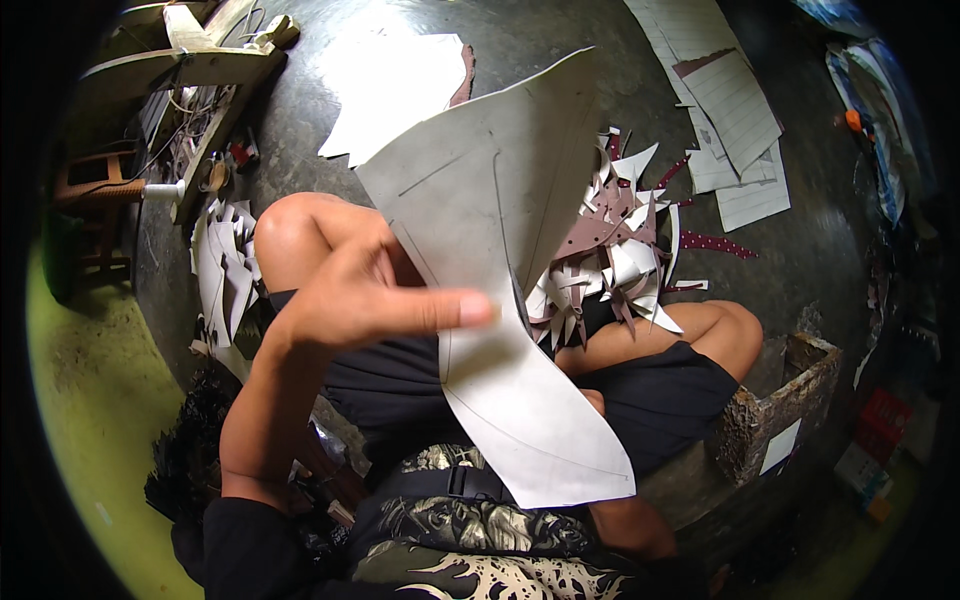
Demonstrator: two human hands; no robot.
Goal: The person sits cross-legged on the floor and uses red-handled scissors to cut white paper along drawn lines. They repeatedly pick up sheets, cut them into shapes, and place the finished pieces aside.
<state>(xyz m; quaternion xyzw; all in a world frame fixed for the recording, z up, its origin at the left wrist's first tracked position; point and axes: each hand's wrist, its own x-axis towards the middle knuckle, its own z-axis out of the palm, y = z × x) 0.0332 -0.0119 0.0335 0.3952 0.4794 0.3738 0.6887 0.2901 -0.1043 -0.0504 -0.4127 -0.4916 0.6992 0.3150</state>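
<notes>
Left fingers (450,309) pinch the marked white sheet (465,225). Right fingers (596,400): mostly hidden, state indeterminable. Apparent step: positioning; next requires steady support.

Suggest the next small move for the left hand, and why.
Probably ease the white sheet flatter with the left hand: it bends near the thumb, its upper part is shaded while the lower part is bright, and the dark lines on it would likely read better.

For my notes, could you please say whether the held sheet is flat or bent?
Bent: the white sheet curves near the left hand, its upper part shaded, its lower bright.
</notes>
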